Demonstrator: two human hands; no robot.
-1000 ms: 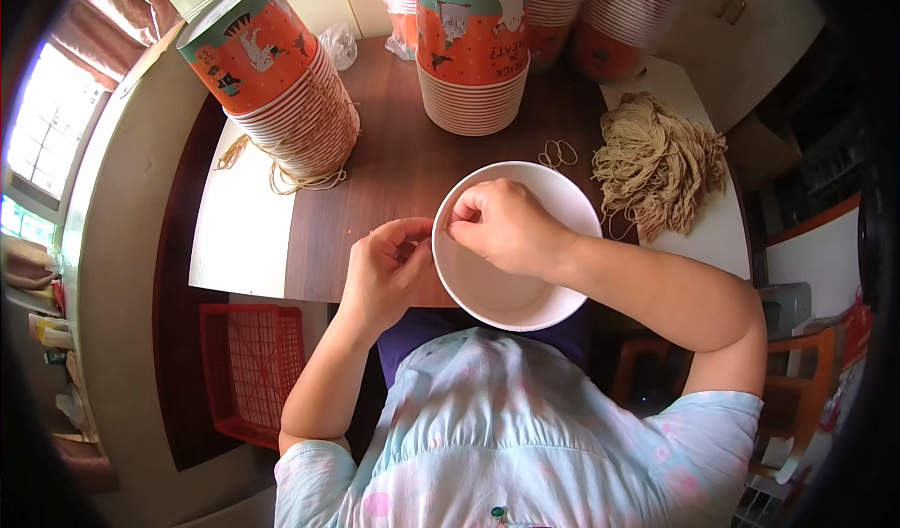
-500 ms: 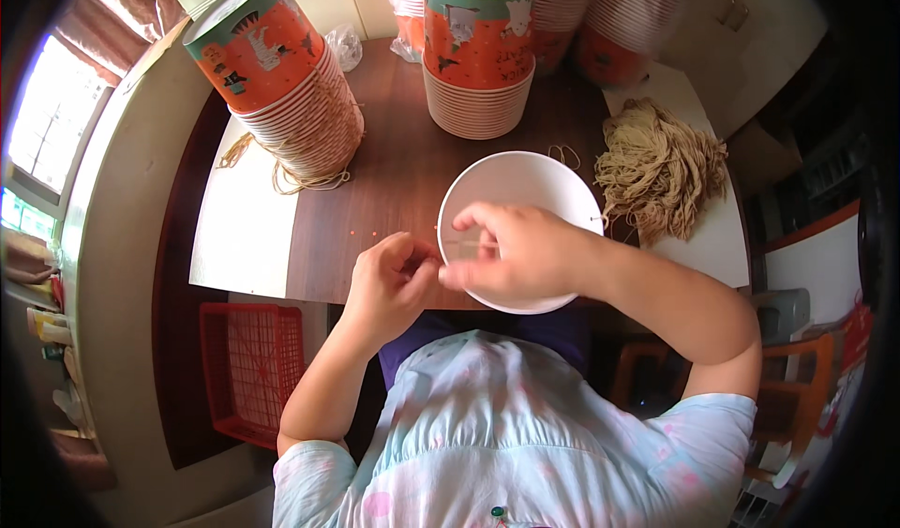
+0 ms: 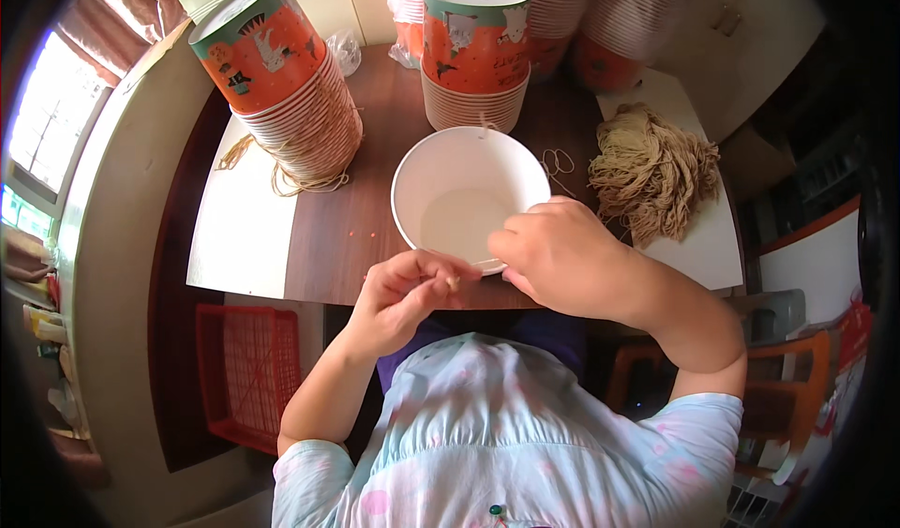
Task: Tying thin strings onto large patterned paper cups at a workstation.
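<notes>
A white paper bucket [image 3: 450, 186] stands mouth up near the table's front edge, with a short tuft of cord [image 3: 484, 123] at its far rim. At the near rim, my left hand [image 3: 408, 298] pinches a thin, pale cord [image 3: 454, 284] between thumb and fingertips, with what looks like a small knot. The bucket's near right rim lies between the thumb and bent fingers of my right hand [image 3: 567, 256]. A thin pale line, apparently cord, runs between both hands along the rim; whether my right fingers also grip it is hidden.
A bundle of beige cords [image 3: 652, 172] lies on the right. Orange and green nested buckets [image 3: 476, 50] stand upside down behind, and another stack [image 3: 272, 78] with cords hanging from it is at left. More stacks stand at the back. A red crate [image 3: 248, 373] sits below the table's left side.
The bucket has shifted left and turned, its tuft going from the right rim to the far rim. My right hand has moved from over the mouth to the near right rim.
</notes>
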